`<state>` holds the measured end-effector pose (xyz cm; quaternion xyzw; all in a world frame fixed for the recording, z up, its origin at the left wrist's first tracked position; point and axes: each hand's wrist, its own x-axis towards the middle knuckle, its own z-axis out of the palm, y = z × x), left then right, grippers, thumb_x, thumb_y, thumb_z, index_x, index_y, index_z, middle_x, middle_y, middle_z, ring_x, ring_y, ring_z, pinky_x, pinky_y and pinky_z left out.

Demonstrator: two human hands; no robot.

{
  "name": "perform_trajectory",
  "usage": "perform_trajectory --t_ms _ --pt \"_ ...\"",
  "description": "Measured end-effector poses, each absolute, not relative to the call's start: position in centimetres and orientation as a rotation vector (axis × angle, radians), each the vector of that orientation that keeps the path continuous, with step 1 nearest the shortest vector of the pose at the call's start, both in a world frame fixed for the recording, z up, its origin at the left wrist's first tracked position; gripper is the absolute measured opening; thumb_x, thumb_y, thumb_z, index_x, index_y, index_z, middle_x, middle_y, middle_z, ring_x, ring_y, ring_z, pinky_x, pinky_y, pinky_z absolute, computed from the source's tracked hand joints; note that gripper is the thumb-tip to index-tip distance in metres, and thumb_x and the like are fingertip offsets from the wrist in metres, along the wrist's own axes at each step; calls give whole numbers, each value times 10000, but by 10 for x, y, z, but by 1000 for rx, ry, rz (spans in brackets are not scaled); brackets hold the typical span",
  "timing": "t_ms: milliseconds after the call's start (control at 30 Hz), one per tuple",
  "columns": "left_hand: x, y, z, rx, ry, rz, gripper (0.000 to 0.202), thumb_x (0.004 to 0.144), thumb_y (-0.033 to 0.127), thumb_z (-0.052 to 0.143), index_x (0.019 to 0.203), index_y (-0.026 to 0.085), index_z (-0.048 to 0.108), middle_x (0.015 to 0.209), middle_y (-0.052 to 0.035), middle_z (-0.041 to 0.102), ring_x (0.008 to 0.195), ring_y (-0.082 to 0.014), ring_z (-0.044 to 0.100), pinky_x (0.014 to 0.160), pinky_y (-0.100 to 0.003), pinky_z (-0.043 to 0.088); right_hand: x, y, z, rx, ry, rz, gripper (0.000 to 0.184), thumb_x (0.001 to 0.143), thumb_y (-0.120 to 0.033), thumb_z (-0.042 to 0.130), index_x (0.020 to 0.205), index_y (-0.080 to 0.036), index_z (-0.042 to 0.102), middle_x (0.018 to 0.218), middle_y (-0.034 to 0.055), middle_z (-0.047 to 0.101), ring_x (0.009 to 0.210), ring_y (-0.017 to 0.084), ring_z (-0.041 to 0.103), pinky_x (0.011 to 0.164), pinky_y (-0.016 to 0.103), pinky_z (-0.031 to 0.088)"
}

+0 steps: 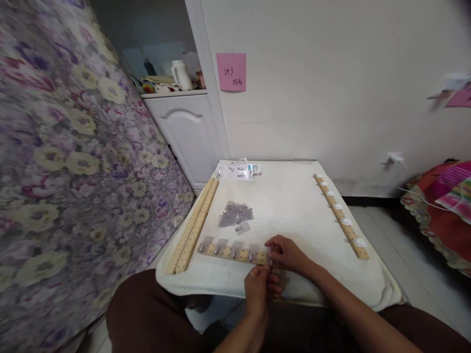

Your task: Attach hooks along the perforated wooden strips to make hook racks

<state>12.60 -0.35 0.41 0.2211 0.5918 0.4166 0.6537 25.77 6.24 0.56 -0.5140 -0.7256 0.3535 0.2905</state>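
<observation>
A pale wooden strip with holes [243, 254] lies across the near part of the table, with several small shiny metal pieces on clear plastic squares set along it. At its right end is another small shiny metal piece [270, 262], partly hidden by my fingers. My left hand [257, 287] is closed in a pinch at this piece from the near side. From the right, my right hand [289, 251] curls over the strip's end, thumb and fingers closed on the same piece. Beyond the strip lies a loose pile of clear plastic squares with metal pieces [236, 214].
Two bare perforated wooden strips [193, 225] lie along the table's left side. Another wooden strip with white round pieces [340, 215] runs along the right. Clear packages [235, 171] lie at the back left of the white-covered table [283, 196]. A floral curtain [81, 162] hangs at left.
</observation>
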Motion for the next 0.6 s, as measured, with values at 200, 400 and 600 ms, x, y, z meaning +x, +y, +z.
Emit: perform_trajectory --t_ms 200,400,600 --pt "126 -3 2 489 1335 944 227 714 379 562 724 174 464 491 30 586 328 -101 514 327 -190 354 257 62 4 -1378 -1933 931 292 652 -162 597 941 -185 633 745 -4 558 648 120 491 615 240 386" --pt "126 -3 4 500 1351 936 214 723 368 548 724 170 468 491 28 588 323 -97 511 321 -185 359 257 61 4 -1364 -1953 924 293 667 -171 595 957 -185 630 767 1 556 656 119 495 618 239 390" --pt "127 -3 4 498 1336 944 240 714 392 559 710 172 464 500 21 596 325 -97 515 318 -183 354 257 62 2 -1366 -1965 903 285 667 -179 598 950 -186 630 777 3 559 651 118 490 609 236 389"
